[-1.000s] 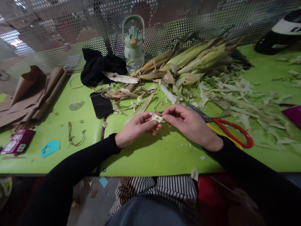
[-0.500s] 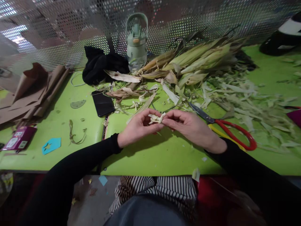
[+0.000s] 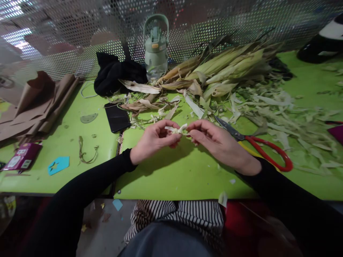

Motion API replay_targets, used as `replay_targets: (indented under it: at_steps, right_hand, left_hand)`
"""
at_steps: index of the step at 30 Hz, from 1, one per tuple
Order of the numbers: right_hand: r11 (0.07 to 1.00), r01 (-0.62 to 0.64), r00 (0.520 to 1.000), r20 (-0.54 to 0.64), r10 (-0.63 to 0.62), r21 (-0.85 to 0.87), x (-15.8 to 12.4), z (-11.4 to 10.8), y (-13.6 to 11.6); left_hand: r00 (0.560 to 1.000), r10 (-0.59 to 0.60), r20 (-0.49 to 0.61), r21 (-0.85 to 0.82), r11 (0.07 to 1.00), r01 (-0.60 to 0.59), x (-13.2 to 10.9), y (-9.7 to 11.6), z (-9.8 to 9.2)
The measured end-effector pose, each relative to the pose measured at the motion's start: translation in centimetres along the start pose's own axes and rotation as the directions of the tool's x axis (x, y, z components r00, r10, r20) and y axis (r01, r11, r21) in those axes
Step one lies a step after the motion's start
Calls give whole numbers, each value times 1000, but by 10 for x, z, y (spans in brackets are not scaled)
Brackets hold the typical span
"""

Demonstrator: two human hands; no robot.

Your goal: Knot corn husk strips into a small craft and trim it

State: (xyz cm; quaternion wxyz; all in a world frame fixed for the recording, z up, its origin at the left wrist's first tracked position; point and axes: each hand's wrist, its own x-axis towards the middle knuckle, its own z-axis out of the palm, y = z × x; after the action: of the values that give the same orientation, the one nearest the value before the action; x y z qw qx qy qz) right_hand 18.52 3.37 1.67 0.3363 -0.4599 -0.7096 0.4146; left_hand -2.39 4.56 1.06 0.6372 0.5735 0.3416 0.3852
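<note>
Between my hands is a small pale knotted piece of corn husk [image 3: 179, 130]. My left hand [image 3: 157, 138] pinches its left side between thumb and fingers. My right hand [image 3: 211, 141] is closed on a thin end at the right, its thumb and index finger pressed near together. Both hands are held over the green table [image 3: 171, 178]. Right beside my right hand lie scissors [image 3: 264, 148] with red handles, partly covering something yellow. Loose husk strips [image 3: 193, 105] lie just beyond my fingers.
A pile of corn husks [image 3: 227, 67] lies at the back, with shredded strips [image 3: 289, 117] to the right. A bottle [image 3: 155, 50] and black cloth [image 3: 118, 73] stand behind. Leftward are a phone [image 3: 117, 117], brown paper [image 3: 40, 107] and a purple box [image 3: 23, 157].
My hands have drawn slightly apart, the left one shifting a little left. The knotted husk shows more plainly between them, and a long strip by my left hand no longer shows.
</note>
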Motion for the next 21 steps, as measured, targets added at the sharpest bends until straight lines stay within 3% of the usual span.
replay_targets:
  at_steps: [7,13,17,21]
  right_hand:
    - [981,136,981,-117,-153,-140,-2,6,-5]
    - [973,179,967,-156,-201,-148,-1,6,-5]
    - [927,288,947,-69,-313,-242,-1,8,-6]
    - [947,239,968,-23,-250,-212,0,11,-6]
  left_hand:
    - [998,-26,49,78,997,22,-5,-2,7]
    - [991,-91,100,114,990,79,-7,-5,8]
    - [975,-171,145,112,982,155,-6,-7,10]
    - [943,-262,208,31,965,261,-5,-5,10]
